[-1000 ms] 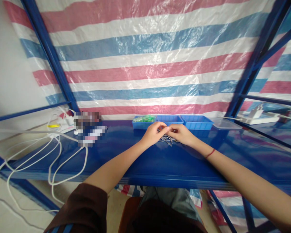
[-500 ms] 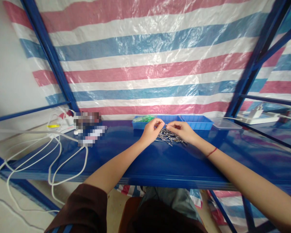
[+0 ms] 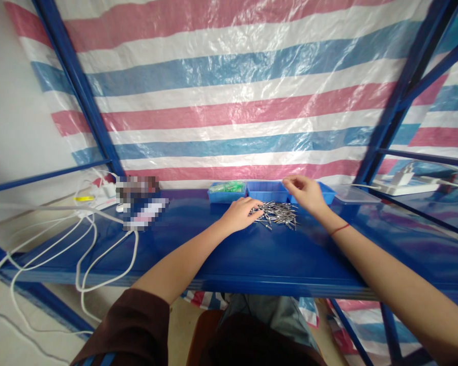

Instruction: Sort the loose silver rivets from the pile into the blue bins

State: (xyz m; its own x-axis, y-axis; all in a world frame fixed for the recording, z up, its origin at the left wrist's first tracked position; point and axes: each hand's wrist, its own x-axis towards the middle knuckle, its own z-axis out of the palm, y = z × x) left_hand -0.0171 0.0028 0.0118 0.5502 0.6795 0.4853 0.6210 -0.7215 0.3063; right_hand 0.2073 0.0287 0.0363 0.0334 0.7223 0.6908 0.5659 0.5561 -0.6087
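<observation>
A pile of small metal pins (image 3: 278, 213) lies on the blue shelf (image 3: 252, 254). My left hand (image 3: 240, 213) rests at the pile's left edge, fingers curled down onto the pins. My right hand (image 3: 305, 190) is raised over the blue bins at the back, between the middle bin (image 3: 267, 191) and the right bin (image 3: 326, 192). Its fingers are pinched together on something too small to make out. A red string circles my right wrist.
A left bin (image 3: 227, 192) holds green parts. A clear lid (image 3: 356, 194) lies right of the bins. White cables (image 3: 80, 239) and a power strip (image 3: 99, 195) sit at the left. Blue frame posts and a striped tarp stand behind.
My hands, joined over the pile a second ago, have parted. The right hand rose back and right over the bins; the left dropped onto the pile's edge.
</observation>
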